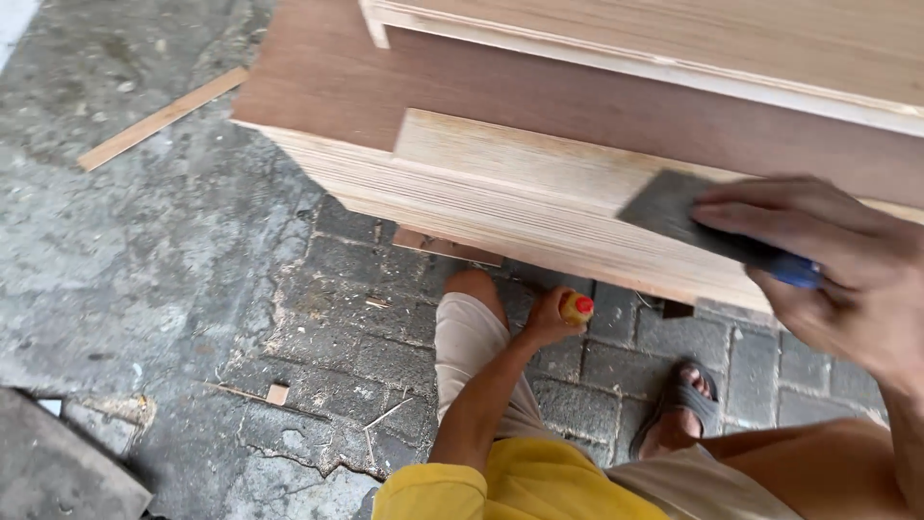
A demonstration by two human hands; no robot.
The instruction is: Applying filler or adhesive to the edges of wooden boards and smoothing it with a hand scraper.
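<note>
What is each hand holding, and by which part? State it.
The right hand holds a grey scraper blade, fingers on its blue handle end. The left hand wraps a small yellow, red-capped bottle around its body.

Plywood stack (500, 207): pale tan edges w/ fine layered stripes, top sheet (539, 87) reddish-brown. Upper board (693, 39) light beige w/ whitish edge. Scraper blade (664, 207) in right hand (847, 265): dull dark grey, handle (794, 273) bright blue. Small bottle (577, 308) in left hand (549, 318): yellow body, red cap. Shirt (510, 481) mustard yellow; shorts (472, 347) off-white/cream. Sandal (688, 400) dark grey. Floor (144, 270): grey concrete, mottled & cracked; paving blocks (366, 318) darker grey w/ grid joints. Wood strip (164, 117) light tan
</note>
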